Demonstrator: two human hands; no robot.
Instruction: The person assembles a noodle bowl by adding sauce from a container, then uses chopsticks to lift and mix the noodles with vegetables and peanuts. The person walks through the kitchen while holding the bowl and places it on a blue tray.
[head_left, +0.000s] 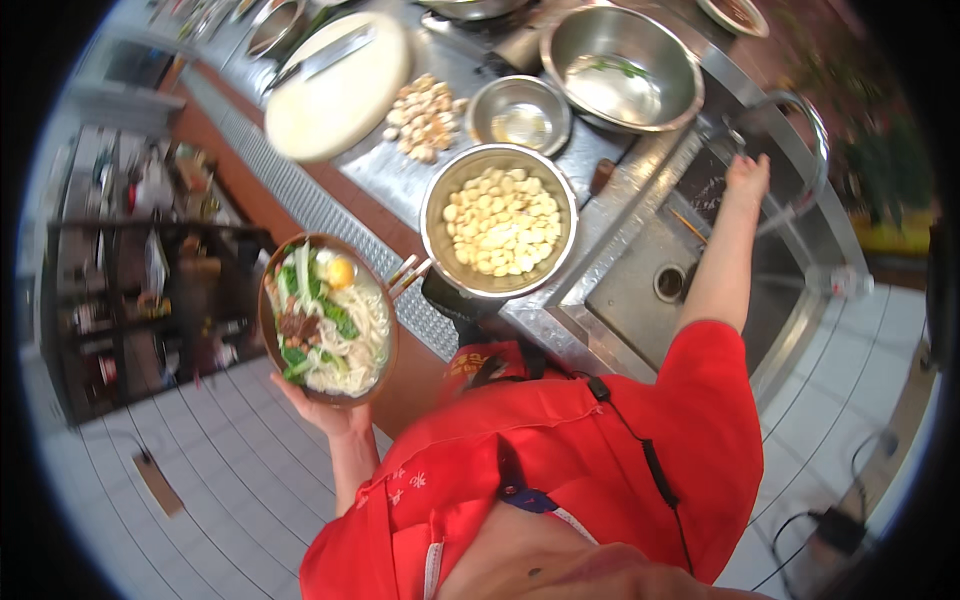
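Observation:
My left hand (335, 412) holds a brown-rimmed bowl (392, 345) from below, its fingers under the near edge. Pale noodles (357, 335), green leafy vegetables (335, 312), brown minced topping (298, 325) and an egg (341, 273) fill the bowl. Light chopsticks (404, 272) stick out by its right rim. Over the sink, my right arm stretches out, and my right hand (747, 180) is just below the base of the curved metal faucet (822, 150). Its fingers look bent, but their far side is hidden; I cannot tell whether they touch the faucet.
A steel pot (430, 235) of peeled garlic cloves stands on the steel counter. Beyond are a small steel bowl (482, 112), a large basin (690, 85), unpeeled garlic (424, 118), and a round cutting board (300, 135) bearing a knife (338, 52). The sink (625, 300) lies right.

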